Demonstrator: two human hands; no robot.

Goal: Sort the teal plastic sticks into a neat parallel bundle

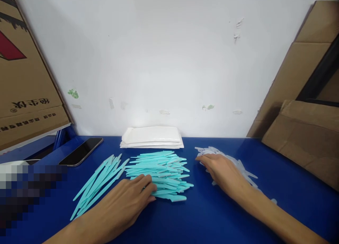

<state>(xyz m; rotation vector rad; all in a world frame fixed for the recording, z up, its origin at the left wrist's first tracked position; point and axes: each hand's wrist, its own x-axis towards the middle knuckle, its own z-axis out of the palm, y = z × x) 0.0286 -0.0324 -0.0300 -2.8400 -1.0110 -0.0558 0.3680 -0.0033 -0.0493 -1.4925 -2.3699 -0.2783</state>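
Note:
A pile of turquoise eyebrow razors (164,166) lies in the middle of the blue table, mostly with their long sides across it. At its near left edge, my left hand (132,198) has its fingers curled and closed around the handle end of a razor (176,198); the fingertips are partly hidden. To the right, my right hand (218,168) reaches over a heap of translucent plastic caps (238,164). Its fingers are pressed together at the heap's left side, and whatever is between them is hidden. More turquoise razors (99,184) lie slanted in a separate group left of my left hand.
A stack of white packets (152,136) rests against the white wall (164,60). A phone (82,151) lies at the back left of the blue table (206,219). Cardboard boxes stand at the left (29,74) and the right (304,141).

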